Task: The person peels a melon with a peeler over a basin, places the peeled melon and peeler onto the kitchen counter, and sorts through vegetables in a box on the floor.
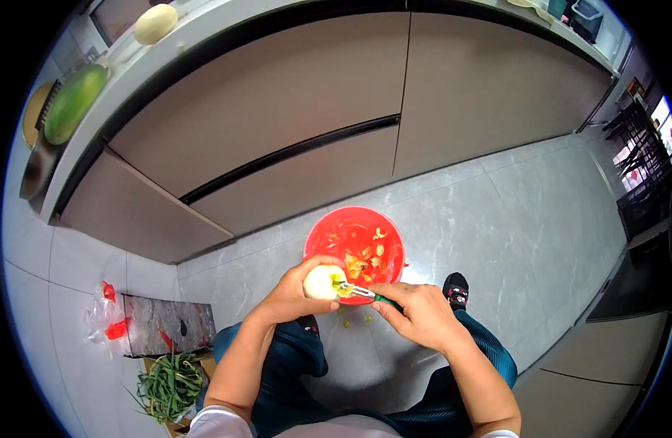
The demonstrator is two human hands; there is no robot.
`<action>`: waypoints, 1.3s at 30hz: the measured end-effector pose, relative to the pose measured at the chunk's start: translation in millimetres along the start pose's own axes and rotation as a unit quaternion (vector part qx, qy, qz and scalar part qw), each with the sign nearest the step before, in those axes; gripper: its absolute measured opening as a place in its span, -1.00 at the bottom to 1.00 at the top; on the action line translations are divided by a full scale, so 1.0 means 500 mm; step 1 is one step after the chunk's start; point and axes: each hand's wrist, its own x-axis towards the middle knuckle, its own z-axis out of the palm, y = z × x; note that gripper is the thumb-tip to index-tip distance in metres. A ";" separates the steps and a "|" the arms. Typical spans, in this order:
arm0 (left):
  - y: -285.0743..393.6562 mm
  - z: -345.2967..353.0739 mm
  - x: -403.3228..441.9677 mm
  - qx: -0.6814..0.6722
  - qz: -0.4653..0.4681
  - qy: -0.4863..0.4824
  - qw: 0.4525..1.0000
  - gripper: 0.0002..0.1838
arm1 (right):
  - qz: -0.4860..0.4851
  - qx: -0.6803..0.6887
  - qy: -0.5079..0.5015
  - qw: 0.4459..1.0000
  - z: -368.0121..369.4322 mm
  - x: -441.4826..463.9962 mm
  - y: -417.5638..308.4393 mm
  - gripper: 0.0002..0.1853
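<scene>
My left hand (286,293) is wrapped round a pale, peeled apple (319,282), its stem hollow facing right with some greenish-yellow skin about it. In my right hand (421,314) is a peeler (360,291) with a metal head and a green handle, mostly covered by my fingers. The peeler's head touches the apple at the hollow. Both hands are over the near rim of a red bin (315,237) on the floor. Peel scraps (358,264) lie inside it, and a few small bits have landed on the tiles just in front.
Cabinets (292,95) stand beyond the bin. On the counter at upper left are a pale peeled round item (155,24), a long green vegetable (77,104) and a wide metal blade (40,169). Green onions (171,387) and a marbled box (168,325) sit at lower left.
</scene>
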 end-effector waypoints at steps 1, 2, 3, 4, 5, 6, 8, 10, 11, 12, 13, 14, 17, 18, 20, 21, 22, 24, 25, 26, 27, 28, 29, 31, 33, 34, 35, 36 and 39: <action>0.000 0.000 0.001 0.001 0.001 0.000 1.000 -0.26 | 0.000 0.000 0.001 1.000 0.001 -0.001 0.002 -0.65; -0.001 0.000 0.001 -0.021 -0.009 0.002 1.000 -0.25 | 0.007 0.015 0.005 1.000 0.002 -0.002 0.005 -0.66; -0.002 0.000 0.001 -0.043 -0.019 0.005 0.999 -0.24 | 0.013 0.030 0.009 0.999 0.002 -0.002 0.006 -0.66; -0.001 -0.001 0.001 -0.044 -0.018 0.006 0.999 -0.24 | 0.012 0.030 0.008 0.999 0.000 -0.001 0.005 -0.66; 0.000 -0.001 0.002 -0.060 -0.014 -0.001 0.998 -0.24 | 0.018 0.035 0.002 0.999 -0.003 0.000 0.002 -0.66; 0.001 -0.001 0.002 -0.075 -0.010 -0.009 0.997 -0.24 | 0.025 0.040 -0.003 0.999 -0.005 0.000 0.001 -0.66; 0.003 0.001 0.002 -0.115 -0.012 -0.026 0.993 -0.25 | 0.005 0.076 0.009 0.997 0.011 -0.003 0.005 -0.66; 0.006 0.001 0.002 -0.155 -0.014 -0.044 0.987 -0.26 | -0.016 0.112 0.021 0.993 0.015 -0.001 0.001 -0.67; 0.006 0.000 0.004 -0.152 -0.016 -0.039 0.988 -0.25 | -0.010 0.081 0.024 0.996 0.010 -0.001 -0.005 -0.67; 0.006 0.000 0.002 -0.149 -0.019 -0.033 0.988 -0.25 | -0.003 0.051 0.025 0.998 0.006 -0.002 -0.012 -0.66; 0.009 0.002 -0.001 -0.150 -0.020 -0.032 0.988 -0.25 | -0.003 0.052 0.023 0.998 0.000 -0.002 -0.018 -0.66; 0.014 0.007 -0.001 -0.153 -0.019 -0.020 0.988 -0.24 | -0.001 0.047 0.027 0.999 -0.007 0.000 -0.021 -0.67; 0.011 0.021 0.008 -0.138 0.008 0.018 0.990 -0.23 | 0.012 0.019 0.034 0.999 -0.019 0.001 -0.023 -0.67; 0.009 0.025 0.009 -0.119 0.033 0.045 0.991 -0.23 | 0.023 -0.002 0.038 0.999 -0.019 0.003 -0.022 -0.68; 0.006 0.028 0.008 -0.078 0.043 0.062 0.994 -0.24 | 0.018 -0.005 0.041 0.999 -0.014 0.005 -0.019 -0.68; 0.005 0.030 0.009 -0.037 0.055 0.076 0.995 -0.25 | 0.015 -0.008 0.047 0.999 -0.013 0.004 -0.019 -0.69; 0.003 0.033 0.010 -0.037 0.054 0.074 0.995 -0.25 | 0.016 -0.008 0.048 0.999 -0.017 0.004 -0.023 -0.69; -0.004 0.036 0.009 -0.021 0.065 0.082 0.994 -0.27 | 0.048 -0.037 0.011 0.998 -0.026 0.007 -0.039 -0.70; -0.005 0.037 0.010 -0.021 0.064 0.083 0.994 -0.27 | 0.047 -0.037 0.011 0.998 -0.024 0.006 -0.043 -0.70; -0.006 0.038 0.011 0.081 0.106 0.111 0.985 -0.28 | 0.053 -0.042 0.018 0.998 -0.021 0.004 -0.047 -0.70; -0.006 0.039 0.013 0.181 0.145 0.138 0.963 -0.29 | 0.058 -0.048 0.025 0.997 -0.019 0.003 -0.049 -0.71; -0.006 0.042 0.014 0.181 0.145 0.137 0.963 -0.29 | 0.059 -0.048 0.026 0.997 -0.017 0.003 -0.051 -0.71; -0.007 0.046 0.014 0.189 0.157 0.153 0.957 -0.29 | 0.061 -0.042 0.032 0.997 -0.015 0.003 -0.052 -0.71; -0.009 0.052 0.015 0.198 0.168 0.168 0.951 -0.30 | 0.065 -0.035 0.038 0.997 -0.006 0.004 -0.055 -0.72; -0.015 0.058 0.017 0.197 0.177 0.203 0.943 -0.30 | 0.067 -0.021 0.059 0.996 0.007 0.004 -0.055 -0.71; -0.025 0.060 0.019 0.197 0.177 0.203 0.943 -0.30 | 0.067 -0.021 0.060 0.996 0.013 0.005 -0.054 -0.71; -0.040 0.061 0.023 0.171 0.177 0.215 0.945 -0.30 | 0.069 -0.013 0.067 0.995 0.018 0.007 -0.052 -0.70; -0.048 0.063 0.025 0.144 0.178 0.227 0.946 -0.29 | 0.070 -0.006 0.074 0.995 0.022 0.007 -0.051 -0.69; -0.051 0.065 0.027 0.105 0.169 0.228 0.953 -0.28 | 0.077 0.010 0.090 0.993 0.030 0.010 -0.057 -0.67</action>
